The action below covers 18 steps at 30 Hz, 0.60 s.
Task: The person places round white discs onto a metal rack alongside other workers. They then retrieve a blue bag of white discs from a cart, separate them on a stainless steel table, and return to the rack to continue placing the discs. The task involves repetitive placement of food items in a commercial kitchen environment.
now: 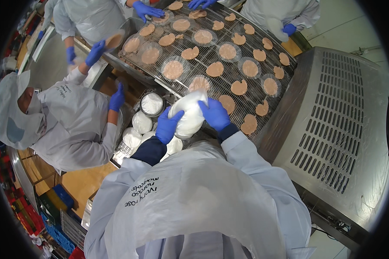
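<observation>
Both my hands wear blue gloves. Between them, at the near edge of a wire-mesh conveyor (261, 123), is a stack of thin, round, whitish translucent sheets (190, 118). My left hand (167, 125) grips its left side, with the thumb on top. On the right side, my right hand (215, 114) pinches the stack's upper edge. Just beyond lie flat, round, light-brown patties (215, 69), several with a bite-shaped notch. Some patties have round clear film sheets (173, 68) around or over them; I cannot tell whether above or beneath.
More round white stacks (141, 122) sit in a crate left of my hands. A co-worker (73, 116) stands close at left; other gloved workers (88, 19) reach around the belt's far end. A slotted steel machine housing (333, 116) borders the conveyor's right.
</observation>
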Available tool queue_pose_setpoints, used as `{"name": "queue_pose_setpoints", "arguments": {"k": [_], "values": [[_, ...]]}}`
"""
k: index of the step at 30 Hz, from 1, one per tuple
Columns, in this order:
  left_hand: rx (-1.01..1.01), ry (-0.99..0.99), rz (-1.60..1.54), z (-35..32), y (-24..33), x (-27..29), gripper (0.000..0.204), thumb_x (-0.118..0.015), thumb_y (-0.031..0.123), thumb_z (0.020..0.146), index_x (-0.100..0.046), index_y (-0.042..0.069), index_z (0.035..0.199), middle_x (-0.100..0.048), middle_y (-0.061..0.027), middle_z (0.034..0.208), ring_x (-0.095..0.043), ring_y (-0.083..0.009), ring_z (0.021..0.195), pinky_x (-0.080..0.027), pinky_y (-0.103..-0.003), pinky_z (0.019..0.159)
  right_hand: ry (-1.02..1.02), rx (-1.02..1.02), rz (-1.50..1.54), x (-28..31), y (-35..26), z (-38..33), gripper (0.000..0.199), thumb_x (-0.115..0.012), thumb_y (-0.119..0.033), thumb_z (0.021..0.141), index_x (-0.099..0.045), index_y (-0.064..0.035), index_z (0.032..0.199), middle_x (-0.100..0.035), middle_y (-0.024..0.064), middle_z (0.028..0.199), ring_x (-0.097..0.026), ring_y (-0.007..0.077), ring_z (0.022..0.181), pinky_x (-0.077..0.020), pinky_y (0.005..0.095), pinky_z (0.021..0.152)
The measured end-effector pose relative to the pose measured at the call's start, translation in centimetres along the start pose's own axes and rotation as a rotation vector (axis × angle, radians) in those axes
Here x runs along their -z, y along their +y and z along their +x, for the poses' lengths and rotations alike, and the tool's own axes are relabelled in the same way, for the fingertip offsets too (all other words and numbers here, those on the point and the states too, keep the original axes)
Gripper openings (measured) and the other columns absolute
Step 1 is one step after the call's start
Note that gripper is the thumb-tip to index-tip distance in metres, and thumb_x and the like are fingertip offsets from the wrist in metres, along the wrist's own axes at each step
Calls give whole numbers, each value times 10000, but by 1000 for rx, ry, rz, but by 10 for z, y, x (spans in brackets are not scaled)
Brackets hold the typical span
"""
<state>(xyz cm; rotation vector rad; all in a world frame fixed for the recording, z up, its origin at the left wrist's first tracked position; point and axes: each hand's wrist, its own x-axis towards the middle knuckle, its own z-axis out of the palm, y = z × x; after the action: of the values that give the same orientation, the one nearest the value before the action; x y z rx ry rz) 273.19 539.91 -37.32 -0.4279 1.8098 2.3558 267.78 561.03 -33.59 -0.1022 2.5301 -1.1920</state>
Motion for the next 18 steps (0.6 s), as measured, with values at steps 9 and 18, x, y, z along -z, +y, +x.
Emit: {"name": "queue_pose_setpoints", "arguments": {"k": [9, 18], "values": [[65, 63, -34, -40, -31, -2, 402, -735, 143, 850, -610, -2, 1204, -678, -87, 1084, -642, -143, 926, -528, -298, 841, 522, 186, -231, 45, 58, -8, 236, -526, -84, 888, -655, -45, 1082, -672, 166, 1057, -655, 341, 924, -503, 399, 840], [91, 54, -77, -62, -37, -19, 393, -700, 151, 877, -594, 1, 1224, -673, -94, 1104, -650, -163, 962, -527, -314, 872, 79, 362, -101, 4, 56, -122, 323, -493, 46, 814, -663, -62, 1067, -669, 154, 1098, -645, 310, 1011, -506, 374, 884]]}}
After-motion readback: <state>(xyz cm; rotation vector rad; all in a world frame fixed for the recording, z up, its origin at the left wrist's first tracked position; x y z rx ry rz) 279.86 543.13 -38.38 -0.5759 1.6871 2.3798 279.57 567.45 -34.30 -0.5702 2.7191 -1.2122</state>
